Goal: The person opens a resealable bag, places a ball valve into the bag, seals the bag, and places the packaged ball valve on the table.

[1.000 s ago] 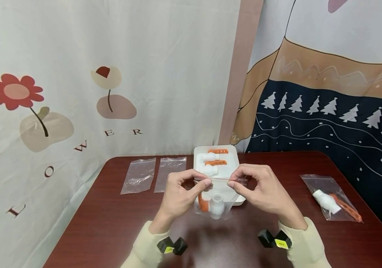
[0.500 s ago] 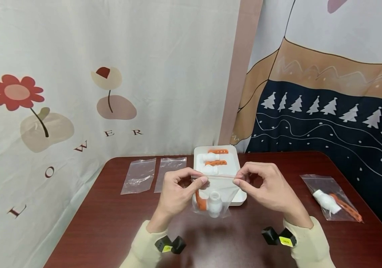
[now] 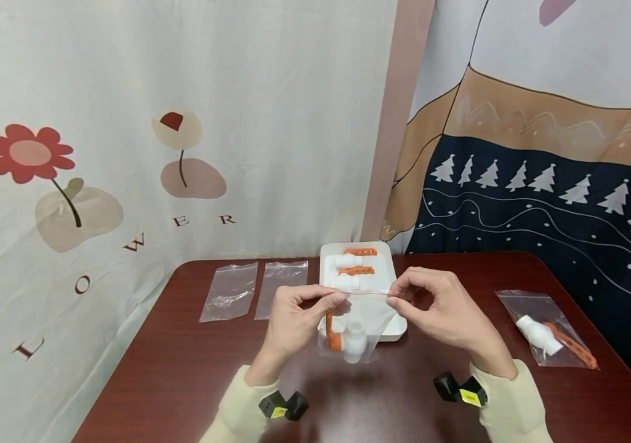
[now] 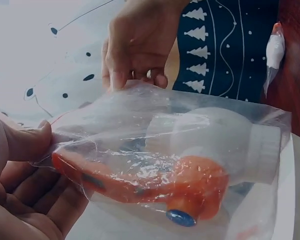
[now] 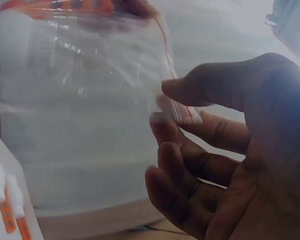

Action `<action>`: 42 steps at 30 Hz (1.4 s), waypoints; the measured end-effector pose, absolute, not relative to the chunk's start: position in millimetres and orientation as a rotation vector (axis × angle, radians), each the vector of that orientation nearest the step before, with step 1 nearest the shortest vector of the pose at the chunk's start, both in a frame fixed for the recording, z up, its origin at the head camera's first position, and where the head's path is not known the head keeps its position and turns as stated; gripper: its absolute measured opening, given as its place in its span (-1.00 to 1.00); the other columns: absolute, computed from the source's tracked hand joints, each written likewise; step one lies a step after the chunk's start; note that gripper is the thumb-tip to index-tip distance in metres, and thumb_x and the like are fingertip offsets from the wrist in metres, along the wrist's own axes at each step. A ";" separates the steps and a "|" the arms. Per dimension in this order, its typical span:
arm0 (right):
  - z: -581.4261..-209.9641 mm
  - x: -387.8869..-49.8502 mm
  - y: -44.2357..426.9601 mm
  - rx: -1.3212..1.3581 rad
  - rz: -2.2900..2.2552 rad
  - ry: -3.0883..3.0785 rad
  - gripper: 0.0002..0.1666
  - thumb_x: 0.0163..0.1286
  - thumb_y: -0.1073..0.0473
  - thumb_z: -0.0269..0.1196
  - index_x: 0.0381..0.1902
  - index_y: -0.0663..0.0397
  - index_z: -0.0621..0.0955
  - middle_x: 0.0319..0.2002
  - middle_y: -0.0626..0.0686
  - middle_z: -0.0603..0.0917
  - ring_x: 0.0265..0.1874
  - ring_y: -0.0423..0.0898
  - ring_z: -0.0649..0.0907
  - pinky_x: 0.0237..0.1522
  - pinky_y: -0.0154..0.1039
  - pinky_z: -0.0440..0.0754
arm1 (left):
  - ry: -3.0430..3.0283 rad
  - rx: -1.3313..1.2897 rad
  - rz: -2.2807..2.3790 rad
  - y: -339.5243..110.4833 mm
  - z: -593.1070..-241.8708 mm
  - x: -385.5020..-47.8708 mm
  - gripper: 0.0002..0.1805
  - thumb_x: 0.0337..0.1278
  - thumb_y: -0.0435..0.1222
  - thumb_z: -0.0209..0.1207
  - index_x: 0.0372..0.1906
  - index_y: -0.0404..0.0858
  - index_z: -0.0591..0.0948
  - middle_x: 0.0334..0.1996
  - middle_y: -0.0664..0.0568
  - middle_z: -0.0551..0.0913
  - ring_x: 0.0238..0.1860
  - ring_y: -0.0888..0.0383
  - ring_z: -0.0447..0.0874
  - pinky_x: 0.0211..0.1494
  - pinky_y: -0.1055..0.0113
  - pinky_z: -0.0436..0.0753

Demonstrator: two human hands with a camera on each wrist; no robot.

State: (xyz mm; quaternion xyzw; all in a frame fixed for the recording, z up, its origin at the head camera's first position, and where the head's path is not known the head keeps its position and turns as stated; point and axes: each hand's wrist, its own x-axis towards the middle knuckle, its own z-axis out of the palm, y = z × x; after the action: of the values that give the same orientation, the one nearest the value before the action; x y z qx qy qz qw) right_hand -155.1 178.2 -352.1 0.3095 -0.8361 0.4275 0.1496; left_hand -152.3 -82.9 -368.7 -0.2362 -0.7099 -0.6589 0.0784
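Observation:
A clear zip bag [image 3: 370,311] hangs between my hands over the tray's near part. My left hand [image 3: 295,320] pinches its top edge at the left corner between thumb and fingers; my right hand [image 3: 448,307] pinches the right end. A red line runs along the zip seal [image 5: 165,42] in the right wrist view. Inside the bag lies a white plastic pipe fitting [image 4: 210,132], resembling a valve, with an orange handle [image 4: 197,182] carrying a blue button [image 4: 181,217]. In the head view, fingertips partly hide the seal's ends.
Behind the bag a white tray [image 3: 384,264] holds more white fittings [image 3: 346,282] and orange handles [image 3: 356,270]. Two flat bags, a left one [image 3: 229,292] and a right one [image 3: 284,280], lie left of it. A filled bag [image 3: 548,329] lies at the table's right.
My right hand has moved slightly right along the bag's top edge, leaving a longer stretch of seal between the hands. Both hands still pinch the bag.

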 end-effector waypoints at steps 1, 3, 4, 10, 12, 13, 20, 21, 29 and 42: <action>-353.2 -155.2 175.6 0.899 1.230 -2.406 -0.78 0.28 0.29 0.44 -0.32 -0.21 0.71 -0.45 -0.23 0.60 -0.45 -0.26 0.56 -0.44 -0.36 0.58 | -2.128 -0.708 -1.976 -81.5 -369.7 -151.9 -0.84 0.20 -0.39 0.38 -0.19 -0.43 0.80 -0.35 -0.28 0.81 -0.35 0.26 0.84 -0.20 0.32 0.79; -355.4 -154.9 169.5 0.935 1.237 -2.395 -0.76 0.27 0.31 0.44 -0.33 -0.22 0.70 -0.46 -0.23 0.59 -0.47 -0.25 0.55 -0.47 -0.35 0.57 | -2.130 -0.712 -1.984 -78.1 -371.6 -150.9 -0.83 0.18 -0.39 0.39 -0.20 -0.43 0.80 -0.36 -0.28 0.81 -0.36 0.26 0.84 -0.21 0.30 0.80; -356.3 -154.6 166.2 0.957 1.234 -2.384 -0.75 0.27 0.32 0.44 -0.33 -0.23 0.70 -0.46 -0.23 0.58 -0.48 -0.24 0.54 -0.49 -0.34 0.57 | -2.132 -0.714 -1.984 -76.3 -372.7 -150.4 -0.83 0.18 -0.38 0.40 -0.21 -0.43 0.80 -0.37 -0.27 0.81 -0.36 0.25 0.84 -0.22 0.30 0.80; -359.6 -150.5 148.0 1.036 1.205 -2.309 -0.73 0.26 0.33 0.44 -0.35 -0.23 0.69 -0.50 -0.25 0.57 -0.49 -0.26 0.53 -0.49 -0.33 0.53 | -2.172 -0.702 -1.882 -68.4 -379.0 -147.3 -0.86 0.17 -0.28 0.43 -0.27 -0.30 0.84 -0.42 -0.12 0.83 -0.46 0.32 0.74 -0.37 0.44 0.70; -360.1 -149.3 144.9 1.026 1.199 -2.317 -0.73 0.26 0.33 0.44 -0.35 -0.24 0.69 -0.49 -0.26 0.57 -0.48 -0.28 0.53 -0.44 -0.35 0.55 | -2.188 -0.694 -1.842 -67.1 -380.4 -146.6 -0.86 0.17 -0.25 0.44 -0.28 -0.26 0.85 -0.44 -0.08 0.83 -0.53 0.35 0.63 -0.45 0.50 0.61; -360.3 -148.9 144.0 1.020 1.193 -2.321 -0.73 0.26 0.33 0.44 -0.35 -0.24 0.69 -0.48 -0.27 0.58 -0.47 -0.29 0.54 -0.43 -0.35 0.57 | -2.193 -0.693 -1.829 -66.6 -380.6 -146.4 -0.87 0.17 -0.25 0.44 -0.28 -0.24 0.85 -0.44 -0.07 0.83 -0.55 0.35 0.59 -0.47 0.51 0.57; -359.6 -148.2 144.4 0.999 1.196 -2.294 -0.72 0.25 0.34 0.44 -0.38 -0.25 0.69 -0.50 -0.26 0.56 -0.51 -0.26 0.52 -0.50 -0.33 0.53 | -2.175 -0.738 -1.779 -64.8 -379.9 -145.3 -0.89 0.19 -0.27 0.42 -0.27 -0.23 0.85 -0.40 -0.04 0.84 -0.57 0.34 0.55 -0.50 0.52 0.54; -359.6 -148.1 144.6 1.001 1.201 -2.289 -0.71 0.25 0.33 0.44 -0.38 -0.26 0.68 -0.51 -0.26 0.55 -0.51 -0.26 0.52 -0.51 -0.33 0.52 | -2.168 -0.748 -1.773 -64.8 -379.3 -144.8 -0.89 0.20 -0.27 0.42 -0.27 -0.24 0.85 -0.41 -0.04 0.84 -0.56 0.35 0.56 -0.49 0.52 0.54; -359.4 -149.0 143.5 1.010 1.207 -2.293 -0.72 0.26 0.32 0.43 -0.38 -0.27 0.67 -0.52 -0.25 0.55 -0.50 -0.26 0.52 -0.46 -0.39 0.52 | -2.167 -0.730 -1.759 -67.5 -375.7 -144.6 -0.90 0.16 -0.27 0.44 -0.31 -0.23 0.85 -0.45 -0.02 0.84 -0.54 0.38 0.59 -0.46 0.52 0.57; -358.9 -152.0 153.1 0.947 1.209 -2.341 -0.74 0.25 0.31 0.45 -0.37 -0.23 0.68 -0.50 -0.23 0.54 -0.52 -0.27 0.50 -0.57 -0.36 0.47 | -2.098 -0.685 -1.884 -78.6 -370.3 -151.1 -0.89 0.14 -0.36 0.43 -0.28 -0.36 0.82 -0.45 -0.20 0.82 -0.42 0.22 0.83 -0.27 0.30 0.79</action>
State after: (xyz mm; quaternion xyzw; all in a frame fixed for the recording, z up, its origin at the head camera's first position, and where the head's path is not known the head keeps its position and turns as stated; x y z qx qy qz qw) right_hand -152.0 153.1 -358.9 0.3333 -0.8240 0.4255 0.1700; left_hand -151.1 -78.6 -370.3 -0.2344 -0.7178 -0.6446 0.1195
